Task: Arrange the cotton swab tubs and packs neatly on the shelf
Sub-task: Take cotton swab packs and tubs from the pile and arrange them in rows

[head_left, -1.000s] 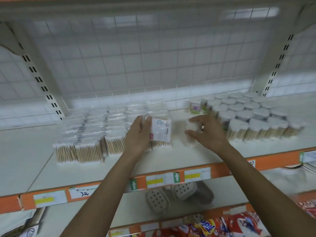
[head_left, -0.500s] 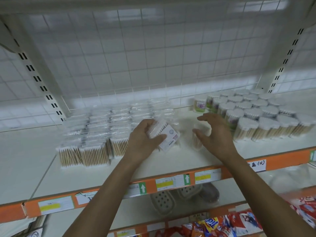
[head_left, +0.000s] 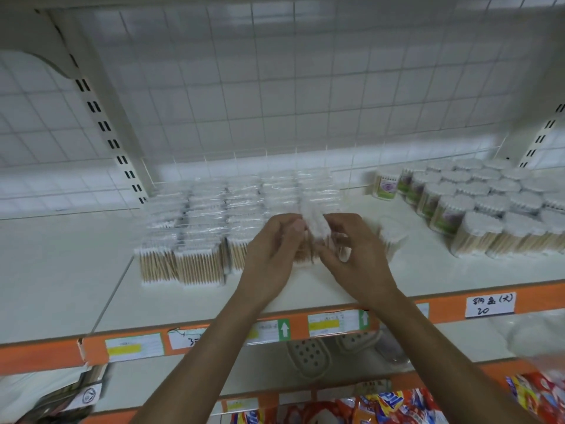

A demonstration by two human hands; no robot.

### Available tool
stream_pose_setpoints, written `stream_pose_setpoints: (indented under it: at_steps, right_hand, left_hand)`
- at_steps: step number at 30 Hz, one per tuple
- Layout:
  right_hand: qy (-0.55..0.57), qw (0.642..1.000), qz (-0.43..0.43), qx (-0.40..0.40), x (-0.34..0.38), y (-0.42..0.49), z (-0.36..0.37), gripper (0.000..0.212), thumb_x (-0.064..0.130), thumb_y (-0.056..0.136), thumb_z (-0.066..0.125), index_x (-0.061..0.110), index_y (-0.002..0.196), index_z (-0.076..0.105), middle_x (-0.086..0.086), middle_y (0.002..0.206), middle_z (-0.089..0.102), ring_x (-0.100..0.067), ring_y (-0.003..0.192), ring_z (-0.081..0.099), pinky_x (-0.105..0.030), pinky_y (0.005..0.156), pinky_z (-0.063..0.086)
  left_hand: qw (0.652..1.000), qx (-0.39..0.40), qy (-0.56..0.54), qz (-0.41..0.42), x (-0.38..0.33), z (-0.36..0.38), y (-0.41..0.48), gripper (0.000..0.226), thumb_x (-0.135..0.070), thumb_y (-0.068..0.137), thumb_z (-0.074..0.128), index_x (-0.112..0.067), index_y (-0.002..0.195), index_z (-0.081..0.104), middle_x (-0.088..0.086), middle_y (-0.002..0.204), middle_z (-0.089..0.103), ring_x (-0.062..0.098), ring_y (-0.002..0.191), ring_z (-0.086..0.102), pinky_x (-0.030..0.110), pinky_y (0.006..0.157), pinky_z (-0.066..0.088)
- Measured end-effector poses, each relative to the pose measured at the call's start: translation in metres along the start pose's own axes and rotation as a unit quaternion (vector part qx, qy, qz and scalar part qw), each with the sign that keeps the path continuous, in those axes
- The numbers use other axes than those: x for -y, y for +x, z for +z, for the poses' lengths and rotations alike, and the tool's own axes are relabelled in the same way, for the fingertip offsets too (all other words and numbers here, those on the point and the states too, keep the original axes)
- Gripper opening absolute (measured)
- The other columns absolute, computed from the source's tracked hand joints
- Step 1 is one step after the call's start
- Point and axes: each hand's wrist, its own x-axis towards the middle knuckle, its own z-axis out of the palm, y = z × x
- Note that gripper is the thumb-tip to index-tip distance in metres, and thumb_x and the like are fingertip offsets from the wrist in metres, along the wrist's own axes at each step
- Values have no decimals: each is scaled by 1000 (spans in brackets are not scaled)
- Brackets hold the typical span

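Clear packs of wooden cotton swabs stand in several rows on the left-centre of the white shelf. Round tubs of swabs are grouped at the right. A lone clear tub stands between the two groups, just right of my hands. My left hand and right hand together grip one pack at the right end of the front row, fingers curled round its two sides. The lower part of the pack is hidden by my fingers.
A wire grid backs the shelf. An orange price rail with labels runs along the front edge. Below are perforated soap dishes and colourful snack bags. Bare shelf lies left of the packs.
My left hand has carried the pack back upright toward the row. My right hand left the lone tub and moved left onto the pack's other side.
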Motion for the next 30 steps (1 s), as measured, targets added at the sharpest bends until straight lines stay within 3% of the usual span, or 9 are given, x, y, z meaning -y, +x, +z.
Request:
stream_pose_setpoints:
  at_steps: [3, 5, 7, 13, 15, 18, 21, 25, 30]
  right_hand:
    - [25, 999, 31, -16, 0, -1, 4, 27, 29, 83, 59, 30, 110, 54, 16, 83, 53, -2, 78, 54, -12, 67, 44]
    - [102, 989, 107, 14, -2, -3, 10, 33, 12, 86, 60, 28, 114, 50, -1, 87, 61, -13, 82, 61, -25, 74, 51]
    - [142, 978, 153, 27, -6, -7, 19, 38, 3, 87, 60, 25, 115, 48, 1, 92, 63, -15, 89, 62, -31, 79, 51]
    - [24, 981, 190, 22, -9, -15, 40, 22, 13, 84, 68, 19, 94, 50, 3, 82, 59, -10, 78, 57, -9, 70, 43]
    - [-6, 982, 190, 12, -9, -16, 41, 18, 14, 83, 70, 18, 89, 53, 1, 82, 62, -14, 79, 60, -15, 73, 46]
    - [-36, 979, 203, 13, -12, -16, 43, 14, 15, 82, 70, 16, 87, 57, -2, 83, 64, -18, 80, 62, -34, 78, 51]
    - [-58, 978, 199, 11, -11, -13, 44, 18, 15, 80, 72, 11, 95, 61, -3, 86, 64, -17, 80, 61, -32, 78, 51]
    - [-75, 978, 196, 7, -12, -11, 46, 24, 14, 80, 73, 10, 100, 62, -3, 89, 64, -13, 79, 59, -27, 77, 50]
    - [-91, 975, 204, 9, -9, -10, 46, 24, 18, 80, 72, 13, 100, 60, 0, 86, 63, -15, 78, 60, -35, 77, 51]
  left_hand:
    - [998, -16, 67, 15, 12, -9, -5, 29, -39, 91, 55, -21, 113, 60, -9, 101, 69, 3, 86, 65, 26, 80, 53]
    - [991, -15, 136, 11, 21, -15, -7, 28, -31, 90, 62, -22, 116, 58, -10, 97, 67, 1, 77, 61, 19, 74, 50]
    - [983, -10, 181, 7, 28, -19, -9, 26, -31, 87, 65, -20, 110, 59, -5, 85, 65, 4, 69, 57, 17, 64, 44]
    - [968, -78, 239, 2, 44, -24, -14, 26, -23, 85, 70, -14, 108, 64, -10, 82, 66, 3, 73, 62, 14, 71, 49]
    - [958, -92, 270, 16, 47, -21, -15, 24, -23, 83, 72, -13, 104, 66, -11, 79, 64, -4, 66, 56, 2, 66, 41]
    - [946, -100, 307, 26, 51, -16, -16, 20, -24, 83, 72, -12, 97, 66, -6, 80, 69, -2, 64, 54, 2, 60, 36]
    - [939, -110, 324, 33, 53, -15, -13, 17, -23, 82, 73, -10, 91, 67, -3, 78, 71, 1, 64, 57, -1, 58, 30]
    - [936, -112, 332, 40, 54, -15, -11, 13, -23, 82, 72, -11, 87, 66, -4, 74, 69, 2, 62, 55, 2, 57, 30]
    - [921, -104, 367, 81, 57, -15, -12, 16, -22, 81, 72, -17, 73, 60, -6, 62, 62, 10, 53, 57, 27, 50, 48]
